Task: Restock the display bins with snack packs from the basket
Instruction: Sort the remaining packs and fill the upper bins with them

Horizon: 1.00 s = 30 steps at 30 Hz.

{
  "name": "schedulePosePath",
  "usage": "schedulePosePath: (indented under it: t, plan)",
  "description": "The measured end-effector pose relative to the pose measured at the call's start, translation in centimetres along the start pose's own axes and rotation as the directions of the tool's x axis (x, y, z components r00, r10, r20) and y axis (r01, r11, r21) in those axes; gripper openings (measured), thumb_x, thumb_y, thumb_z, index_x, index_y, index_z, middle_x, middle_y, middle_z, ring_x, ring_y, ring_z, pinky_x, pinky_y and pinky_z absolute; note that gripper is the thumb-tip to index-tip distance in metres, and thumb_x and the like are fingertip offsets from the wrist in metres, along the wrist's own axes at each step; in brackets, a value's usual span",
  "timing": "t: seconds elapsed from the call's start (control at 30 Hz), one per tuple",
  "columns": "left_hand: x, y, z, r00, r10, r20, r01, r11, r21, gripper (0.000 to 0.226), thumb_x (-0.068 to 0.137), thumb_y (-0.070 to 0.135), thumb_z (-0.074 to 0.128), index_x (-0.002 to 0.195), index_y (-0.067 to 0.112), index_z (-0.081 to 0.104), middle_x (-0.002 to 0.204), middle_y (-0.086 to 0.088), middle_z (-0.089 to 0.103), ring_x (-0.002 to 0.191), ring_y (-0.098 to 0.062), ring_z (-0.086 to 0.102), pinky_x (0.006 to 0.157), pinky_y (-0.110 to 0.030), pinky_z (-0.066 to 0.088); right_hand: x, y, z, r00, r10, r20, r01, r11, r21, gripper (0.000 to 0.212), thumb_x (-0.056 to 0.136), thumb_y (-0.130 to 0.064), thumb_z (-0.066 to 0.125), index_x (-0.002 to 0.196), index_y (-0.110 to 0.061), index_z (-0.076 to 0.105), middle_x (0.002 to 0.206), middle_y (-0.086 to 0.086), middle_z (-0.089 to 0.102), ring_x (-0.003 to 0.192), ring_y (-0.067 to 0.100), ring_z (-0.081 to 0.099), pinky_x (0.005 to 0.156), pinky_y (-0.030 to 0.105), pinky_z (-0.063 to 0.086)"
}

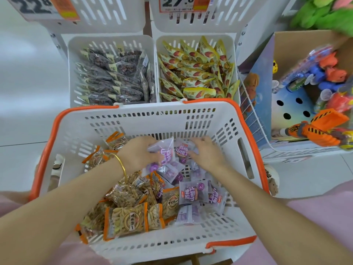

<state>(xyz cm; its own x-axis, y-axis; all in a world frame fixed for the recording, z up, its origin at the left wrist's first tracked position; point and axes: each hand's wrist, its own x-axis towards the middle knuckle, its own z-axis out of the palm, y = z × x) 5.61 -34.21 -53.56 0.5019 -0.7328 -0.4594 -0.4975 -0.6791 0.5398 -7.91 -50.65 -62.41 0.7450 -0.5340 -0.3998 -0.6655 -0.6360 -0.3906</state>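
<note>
Fingers (150, 142) of the left hand (137, 154) curl round a purple pack (164, 151), thumb beneath it, at the far middle of the basket (152, 122). Those of the right hand (207, 154) are bent down onto a second purple pack (181, 150) just beside the first. They are blurred, so I cannot tell whether they pinch it or only rest on it. A gold bangle (122, 166) sits on the left wrist.

More loose purple packs (193, 192) lie in the basket's right half and orange-edged packs (126, 219) in its left, many of each. I would judge the restocking far from finished.

Just beyond the basket stand two white bins. The left bin (111, 38) holds dark packs and the right bin (193, 37) yellow ones. Both look well filled, and neither matches what is in the basket. Two higher bins (107, 14) carry price cards, and their contents are hidden (so where the purple packs belong cannot be said).

What bears the basket is hidden beneath it, and pink-clothed knees flank it. Pale tiled floor (28, 83) spreads to the basket's left. To its right a cardboard box (298, 44) holds bright plastic toys, with a green plush thing (324, 14) beyond.
</note>
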Motion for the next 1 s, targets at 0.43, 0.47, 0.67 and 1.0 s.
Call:
schedulePosePath:
  t: [0.43,0.47,0.67,1.0]
  plan:
    - [-1.4,1.2,-1.7,0.993,-0.058,0.104,0.118,0.629,-0.768,0.018,0.091,0.017,0.058,0.106,0.012,0.067,0.101,-0.022,0.067,0.085,-0.029,0.066,0.072,-0.037,0.059,-0.9,1.9,0.1,0.994,0.062,0.092,-0.025,0.933,-0.359,0.057,0.085,0.005,0.051,0.136,-0.015,0.037,0.126,0.012,0.049,0.111,0.032,0.055,0.086,0.04,0.048]
    - [-1.5,1.2,-1.9,0.994,-0.056,0.097,0.111,0.608,-0.786,0.017,0.092,0.016,0.057,0.105,0.011,0.067,0.097,-0.019,0.068,0.079,-0.024,0.067,0.066,-0.032,0.059,-1.1,1.5,-0.9,0.996,0.04,0.078,-0.008,0.929,-0.371,0.045,0.086,0.0,0.052,0.127,-0.016,0.044,0.116,0.01,0.056,0.102,0.03,0.059,0.081,0.038,0.049]
    - [-1.5,1.5,-3.0,0.994,-0.091,-0.063,-0.005,0.536,-0.844,0.031,0.096,0.019,0.052,0.126,0.013,0.056,0.116,-0.013,0.065,0.106,-0.033,0.059,0.091,-0.048,0.045,-1.9,-1.4,-8.6,0.983,0.075,-0.166,-0.017,0.946,0.323,0.031,0.085,-0.041,0.066,0.084,-0.014,0.052,0.074,0.002,0.052,0.066,0.018,0.049,0.053,0.029,0.032]
    - [-2.5,3.8,-3.3,0.993,0.038,-0.11,-0.116,0.291,-0.95,0.034,0.098,0.007,0.042,0.132,0.009,0.045,0.128,-0.014,0.058,0.114,-0.032,0.059,0.092,-0.051,0.05,-6.1,-7.8,-9.0,0.96,0.139,0.243,-0.233,-0.087,0.969,0.022,0.096,-0.031,0.053,0.085,-0.012,0.052,0.053,0.002,0.048,0.039,0.009,0.043,0.032,0.015,0.034]
